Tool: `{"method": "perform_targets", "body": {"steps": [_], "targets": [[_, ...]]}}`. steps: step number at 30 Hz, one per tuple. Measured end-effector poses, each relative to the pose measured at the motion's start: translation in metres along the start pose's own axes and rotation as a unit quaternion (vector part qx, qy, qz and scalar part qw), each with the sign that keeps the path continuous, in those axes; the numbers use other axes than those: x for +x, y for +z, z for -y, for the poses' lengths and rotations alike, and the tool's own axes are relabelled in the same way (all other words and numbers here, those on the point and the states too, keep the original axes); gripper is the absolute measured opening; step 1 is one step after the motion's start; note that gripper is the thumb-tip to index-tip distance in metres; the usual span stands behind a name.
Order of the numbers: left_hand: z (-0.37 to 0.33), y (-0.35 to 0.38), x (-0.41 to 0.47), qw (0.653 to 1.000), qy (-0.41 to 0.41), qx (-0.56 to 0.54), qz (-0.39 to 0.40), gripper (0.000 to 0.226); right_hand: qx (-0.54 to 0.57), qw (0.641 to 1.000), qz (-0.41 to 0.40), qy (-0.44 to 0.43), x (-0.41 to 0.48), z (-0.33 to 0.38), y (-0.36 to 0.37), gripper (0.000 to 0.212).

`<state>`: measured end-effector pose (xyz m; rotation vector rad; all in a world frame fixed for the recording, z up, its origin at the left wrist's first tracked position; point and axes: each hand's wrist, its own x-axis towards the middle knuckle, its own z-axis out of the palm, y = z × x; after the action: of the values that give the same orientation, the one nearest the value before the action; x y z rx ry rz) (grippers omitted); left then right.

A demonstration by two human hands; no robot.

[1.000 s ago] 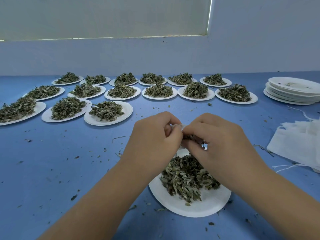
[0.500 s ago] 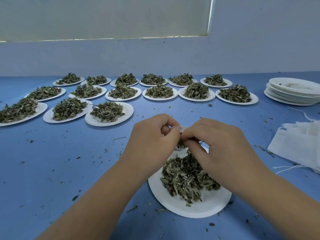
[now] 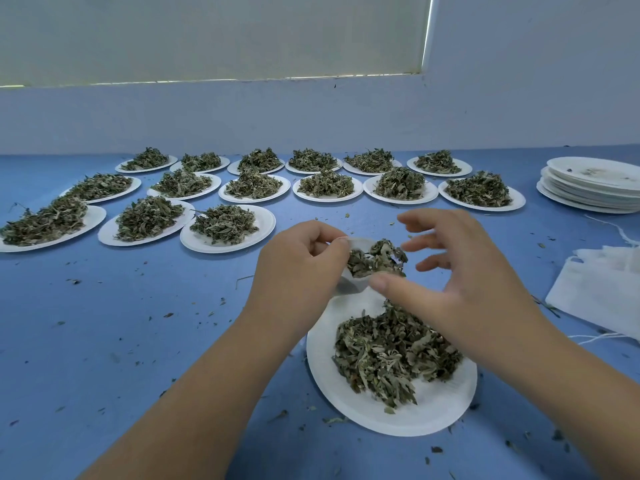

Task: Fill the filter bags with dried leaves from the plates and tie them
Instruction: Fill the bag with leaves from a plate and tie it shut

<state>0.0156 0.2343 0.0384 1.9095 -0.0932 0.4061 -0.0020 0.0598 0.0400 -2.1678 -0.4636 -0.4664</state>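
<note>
My left hand (image 3: 298,268) pinches the rim of a small white filter bag (image 3: 353,282) and holds its mouth up over the near paper plate (image 3: 398,414). A clump of dried leaves (image 3: 375,259) sits in the bag's mouth. My right hand (image 3: 460,285) hovers just right of the bag with fingers spread and blurred, thumb beside the leaves, holding nothing that I can see. A heap of dried leaves (image 3: 391,351) lies on the near plate below both hands.
Several paper plates heaped with leaves (image 3: 228,225) stand in rows across the far blue table (image 3: 138,323). A stack of used plates (image 3: 592,185) is at the far right. Spare filter bags (image 3: 602,289) with strings lie at the right edge. Leaf crumbs are scattered about.
My right hand has let go at the bag's mouth and spread its fingers open, uncovering the clump of leaves in the bag. The left hand keeps its hold on the bag.
</note>
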Motion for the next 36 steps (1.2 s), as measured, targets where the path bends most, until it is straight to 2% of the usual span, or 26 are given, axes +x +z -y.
{"method": "perform_targets", "body": {"steps": [2,3,6,9,12,19,25,30,36], "targets": [[0.000,0.000,0.000,1.000,0.002,-0.001,-0.004,0.015,0.026,0.997,0.051,0.049,0.001,0.000,0.004,0.077],[0.001,0.000,0.000,1.000,0.003,0.001,-0.004,0.015,0.038,0.995,0.059,0.065,0.001,-0.002,0.006,0.079],[0.001,0.003,-0.001,1.000,0.007,0.006,0.005,0.014,0.067,0.994,0.020,0.078,0.002,-0.006,0.007,0.063],[0.002,0.006,-0.003,1.000,0.022,0.017,0.007,0.014,0.086,0.994,-0.013,0.065,0.003,-0.007,0.005,0.037],[0.001,0.009,-0.006,0.998,0.044,0.051,0.011,0.015,0.077,0.995,-0.030,0.048,0.002,-0.008,0.006,0.028],[0.002,0.012,-0.010,0.989,0.104,0.101,0.010,0.014,-0.087,0.991,-0.036,-0.091,-0.004,0.001,0.005,0.021],[0.001,0.014,-0.013,0.982,0.140,0.118,0.038,0.012,-0.150,0.982,-0.018,-0.114,-0.005,0.003,0.008,0.027],[-0.001,0.016,-0.015,0.982,0.140,0.118,0.038,0.012,-0.118,0.990,-0.026,-0.079,-0.004,0.005,0.006,0.025],[-0.004,0.013,-0.015,0.980,0.161,0.116,0.016,0.012,-0.096,0.984,-0.062,-0.137,-0.008,0.007,0.004,0.022]]}}
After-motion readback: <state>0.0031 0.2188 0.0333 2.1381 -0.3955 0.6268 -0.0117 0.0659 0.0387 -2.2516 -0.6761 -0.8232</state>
